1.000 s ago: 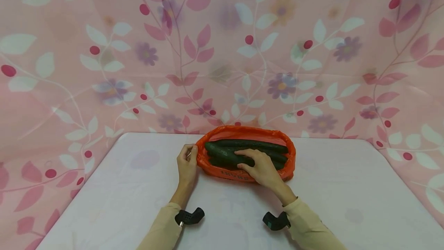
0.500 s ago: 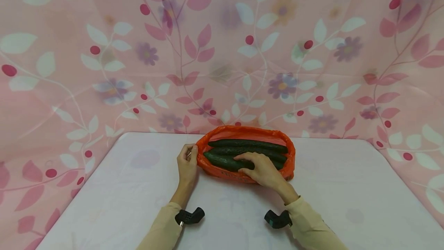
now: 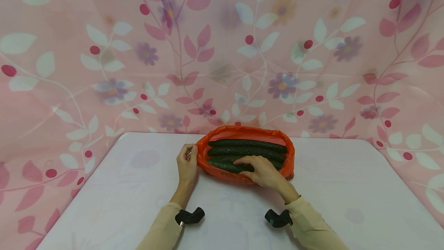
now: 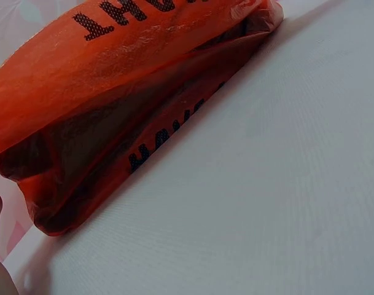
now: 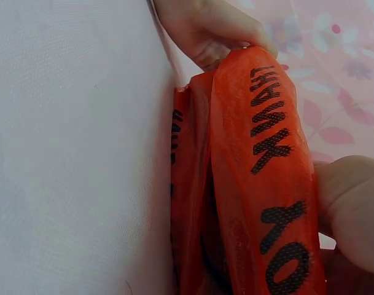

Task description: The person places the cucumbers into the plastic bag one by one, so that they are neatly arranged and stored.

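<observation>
An orange plastic bag with dark lettering lies wide open near the table's back edge. Three dark green cucumbers lie side by side in it: a back one, a middle one and a front one. My left hand pinches the bag's rim at its left end. Reaching over the front rim, my right hand has thumb and fingers curled about the front cucumber, hiding part of it. In the right wrist view the bag's wall hides the fingertips of my right hand.
A white cloth covers the table. Behind it hangs a pink floral curtain, close to the bag's back. Black wrist devices sit on both sleeves.
My right hand has lowered the front cucumber toward the bag's front side, so all three now lie in a row. My left hand has stayed at the rim.
</observation>
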`<state>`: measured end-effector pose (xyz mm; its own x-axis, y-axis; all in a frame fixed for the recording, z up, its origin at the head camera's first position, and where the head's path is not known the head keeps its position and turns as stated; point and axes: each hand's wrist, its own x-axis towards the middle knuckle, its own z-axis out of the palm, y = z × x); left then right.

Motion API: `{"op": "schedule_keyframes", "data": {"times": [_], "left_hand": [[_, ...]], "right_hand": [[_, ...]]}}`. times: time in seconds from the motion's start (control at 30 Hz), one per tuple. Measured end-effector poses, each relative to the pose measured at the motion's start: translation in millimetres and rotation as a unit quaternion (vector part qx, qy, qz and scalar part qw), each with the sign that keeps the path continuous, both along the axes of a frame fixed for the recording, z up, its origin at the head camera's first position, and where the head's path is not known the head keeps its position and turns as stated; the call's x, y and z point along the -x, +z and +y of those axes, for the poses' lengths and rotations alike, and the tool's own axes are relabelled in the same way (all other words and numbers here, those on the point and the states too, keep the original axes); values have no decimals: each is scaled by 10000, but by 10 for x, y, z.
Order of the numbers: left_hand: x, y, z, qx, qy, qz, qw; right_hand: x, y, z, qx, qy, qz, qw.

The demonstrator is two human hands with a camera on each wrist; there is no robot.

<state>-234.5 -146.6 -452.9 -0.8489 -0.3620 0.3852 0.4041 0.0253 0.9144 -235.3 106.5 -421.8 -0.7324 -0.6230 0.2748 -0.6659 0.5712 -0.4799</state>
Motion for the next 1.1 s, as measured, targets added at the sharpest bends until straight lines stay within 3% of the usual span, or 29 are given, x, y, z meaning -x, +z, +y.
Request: {"op": "schedule_keyframes", "data": {"times": [1.1], "left_hand": [[-21,9,8,139,137,232,9995]], "right_hand": [[43,-60,21,-216,412,-55,9989]]}}
